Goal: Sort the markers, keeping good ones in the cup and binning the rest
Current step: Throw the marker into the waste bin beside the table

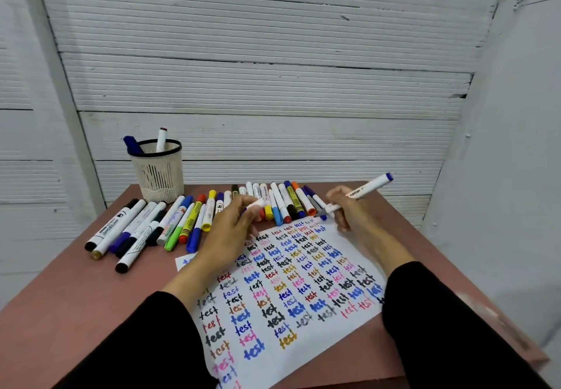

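Nearest, the test sheet (288,294) covers the table's (91,312) front. Right hand (349,209) grips a blue marker (358,193), tip on the paper's far edge; left hand (239,221) pinches its white cap (257,205). Beyond, loose markers (170,224) line up; the cup (159,170) holds two at the far left corner.

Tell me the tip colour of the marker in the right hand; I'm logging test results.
Blue, seen in the head view: the marker in the right hand.

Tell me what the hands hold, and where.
Right hand grips a blue marker low on its barrel, near the tip. Left hand pinches a small white cap in its fingertips.
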A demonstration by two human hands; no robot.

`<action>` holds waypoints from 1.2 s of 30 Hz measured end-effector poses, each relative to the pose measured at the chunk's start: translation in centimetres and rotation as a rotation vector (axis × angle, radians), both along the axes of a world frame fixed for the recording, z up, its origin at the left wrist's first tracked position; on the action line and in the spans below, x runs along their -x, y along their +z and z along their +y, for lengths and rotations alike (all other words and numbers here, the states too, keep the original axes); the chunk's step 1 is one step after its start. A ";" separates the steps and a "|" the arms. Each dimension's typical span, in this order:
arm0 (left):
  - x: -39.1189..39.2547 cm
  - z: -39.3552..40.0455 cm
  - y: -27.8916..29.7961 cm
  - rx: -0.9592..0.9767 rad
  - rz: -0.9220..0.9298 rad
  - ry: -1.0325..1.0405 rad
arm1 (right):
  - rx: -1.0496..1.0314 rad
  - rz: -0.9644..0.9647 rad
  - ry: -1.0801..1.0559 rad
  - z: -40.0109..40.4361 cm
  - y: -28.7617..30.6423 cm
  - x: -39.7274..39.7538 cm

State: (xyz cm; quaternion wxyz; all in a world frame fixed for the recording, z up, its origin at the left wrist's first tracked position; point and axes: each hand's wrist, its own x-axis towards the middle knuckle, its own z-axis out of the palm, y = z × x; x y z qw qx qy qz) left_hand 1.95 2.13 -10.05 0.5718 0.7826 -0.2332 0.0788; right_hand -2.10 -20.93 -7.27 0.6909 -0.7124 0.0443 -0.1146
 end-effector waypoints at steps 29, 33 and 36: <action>0.4 -0.4 0.2 -0.139 0.031 0.025 | 0.319 -0.066 -0.107 0.2 -1.9 -0.8; 0.6 -0.4 0.4 -0.141 0.029 0.030 | 0.330 -0.063 -0.144 0.2 -1.9 -0.8; 0.6 -0.5 0.4 -0.138 0.025 0.028 | 0.361 -0.063 -0.138 0.2 -1.9 -0.8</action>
